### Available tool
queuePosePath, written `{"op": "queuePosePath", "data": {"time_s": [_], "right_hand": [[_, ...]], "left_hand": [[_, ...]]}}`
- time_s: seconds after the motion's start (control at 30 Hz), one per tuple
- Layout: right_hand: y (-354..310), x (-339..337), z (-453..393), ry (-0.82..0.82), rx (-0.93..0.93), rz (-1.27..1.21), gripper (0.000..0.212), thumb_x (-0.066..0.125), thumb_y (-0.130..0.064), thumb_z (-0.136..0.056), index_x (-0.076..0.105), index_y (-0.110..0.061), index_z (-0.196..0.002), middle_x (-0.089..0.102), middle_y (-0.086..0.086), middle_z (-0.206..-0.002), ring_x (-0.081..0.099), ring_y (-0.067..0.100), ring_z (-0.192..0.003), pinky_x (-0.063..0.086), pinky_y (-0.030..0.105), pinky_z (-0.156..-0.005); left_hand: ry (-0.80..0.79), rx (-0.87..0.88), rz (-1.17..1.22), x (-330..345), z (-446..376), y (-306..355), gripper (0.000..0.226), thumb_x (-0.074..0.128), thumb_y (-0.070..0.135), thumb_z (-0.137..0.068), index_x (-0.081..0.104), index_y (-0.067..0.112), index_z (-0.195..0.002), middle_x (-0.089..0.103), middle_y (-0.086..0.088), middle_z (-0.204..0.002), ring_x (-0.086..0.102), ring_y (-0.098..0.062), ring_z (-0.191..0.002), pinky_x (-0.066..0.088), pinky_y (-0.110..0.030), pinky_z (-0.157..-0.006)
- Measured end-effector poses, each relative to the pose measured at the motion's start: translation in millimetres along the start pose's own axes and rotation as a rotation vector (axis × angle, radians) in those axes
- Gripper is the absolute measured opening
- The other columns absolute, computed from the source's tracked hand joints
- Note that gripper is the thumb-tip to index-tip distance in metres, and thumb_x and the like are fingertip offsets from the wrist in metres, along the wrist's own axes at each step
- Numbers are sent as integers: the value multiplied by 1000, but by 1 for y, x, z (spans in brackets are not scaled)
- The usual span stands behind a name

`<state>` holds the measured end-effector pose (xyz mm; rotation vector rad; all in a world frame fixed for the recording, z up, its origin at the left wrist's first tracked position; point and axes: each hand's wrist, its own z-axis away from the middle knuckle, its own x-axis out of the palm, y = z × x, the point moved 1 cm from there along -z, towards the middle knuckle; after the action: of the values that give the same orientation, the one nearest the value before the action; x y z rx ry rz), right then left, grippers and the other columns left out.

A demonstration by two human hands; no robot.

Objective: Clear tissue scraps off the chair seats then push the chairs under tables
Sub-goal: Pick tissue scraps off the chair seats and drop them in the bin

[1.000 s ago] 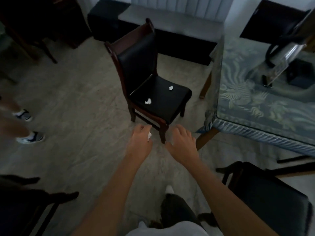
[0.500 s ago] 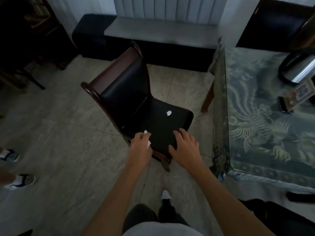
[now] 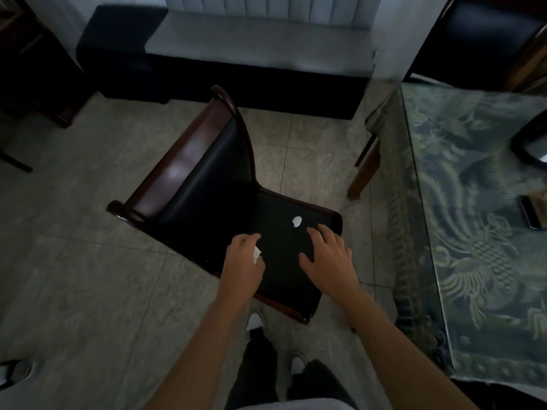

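Left hand: my left hand (image 3: 242, 263) hangs over the near-left part of the seat, fingers curled round a white tissue scrap (image 3: 257, 253) that pokes out by my thumb.
Right hand: my right hand (image 3: 327, 258) is spread, fingers straight and apart, holding nothing, over the right part of the seat.
Loose scrap: a second white scrap (image 3: 297, 221) lies on the seat, just beyond my right fingertips, not touching them.
Chair: the dark chair (image 3: 207, 184) stands on the tiled floor (image 3: 77, 261), its backrest to the far left, out from the table.
Table: the table (image 3: 473, 232) with its patterned cloth stands at the right, near the chair.
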<state>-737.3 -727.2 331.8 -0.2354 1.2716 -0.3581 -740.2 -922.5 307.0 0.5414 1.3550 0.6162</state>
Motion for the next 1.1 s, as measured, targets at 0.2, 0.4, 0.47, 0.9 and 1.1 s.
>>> {"op": "queuePosePath", "data": {"time_s": [0.2, 0.4, 0.47, 0.9, 1.1], "right_hand": [[-16, 29, -48, -90, -42, 21, 64, 52, -45, -94, 29, -23, -150, 24, 7, -159, 24, 30, -145, 28, 53, -114], [-5, 118, -93, -256, -132, 57, 57, 55, -40, -93, 41, -19, -143, 38, 6, -149, 41, 31, -133, 41, 49, -104], [1, 148, -107, -293, -145, 31, 53, 56, -36, -93, 44, -17, -141, 43, 7, -143, 46, 29, -127, 45, 44, -100], [24, 325, -153, -437, -255, -20, 52, 54, -27, -97, 36, -23, -145, 41, 5, -135, 59, 22, -107, 56, 37, -82], [32, 360, -159, -376, -228, -37, 49, 60, -34, -94, 42, -22, -138, 38, 5, -131, 58, 21, -104, 57, 37, -80]], "left_hand": [[-24, -126, 42, 9, -35, -51, 51, 65, 8, -89, 53, 15, -138, 47, -7, -137, 50, -21, -119, 48, -37, -100], [1, -402, 96, 70, -41, -131, 36, 70, 7, -85, 64, 7, -120, 61, -15, -119, 57, -18, -103, 33, 3, -81], [20, -484, 145, 88, -42, -150, 34, 70, 11, -85, 64, 8, -119, 59, -10, -115, 57, -18, -102, 31, 5, -79], [127, -739, 348, 191, -66, -242, 42, 68, 12, -87, 61, 20, -128, 63, 2, -123, 58, -12, -115, 45, -24, -91], [128, -772, 394, 216, -73, -258, 42, 67, 15, -87, 59, 25, -127, 60, 8, -118, 56, -8, -107, 40, -10, -76]]}}
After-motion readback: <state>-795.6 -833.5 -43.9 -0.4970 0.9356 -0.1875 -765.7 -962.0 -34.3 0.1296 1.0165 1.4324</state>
